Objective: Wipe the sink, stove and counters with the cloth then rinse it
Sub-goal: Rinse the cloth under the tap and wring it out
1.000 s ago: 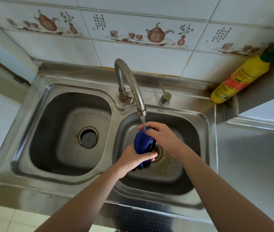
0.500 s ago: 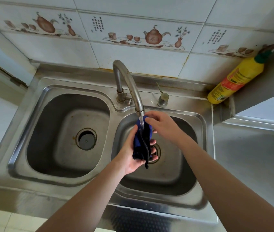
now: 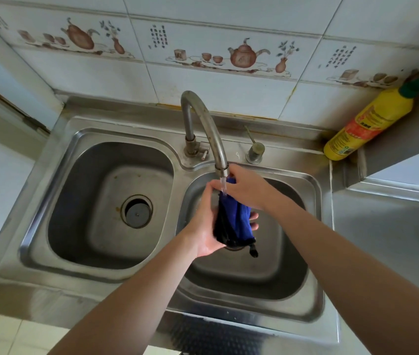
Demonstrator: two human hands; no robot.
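Looking down from my head camera, I have both hands over the right basin of the steel double sink, right under the tap. My right hand is up by the spout of the faucet, its fingers closed around the top of the blue cloth, pinching the bunched upper end so the rest hangs down. My left hand lies along the left side of the cloth with the palm cupped against it, thumb up near the stream; my left fingertips show past the cloth on its far side, so the hand is wrapped around it. A thin stream of water runs from the spout onto the top of the cloth between my two hands. The cloth looks dark and wet at its lower edge, with a small corner dangling above the right basin's drain. The left basin has its drain plug showing. A yellow bottle with a green cap leans in the back right corner against the tiled wall.
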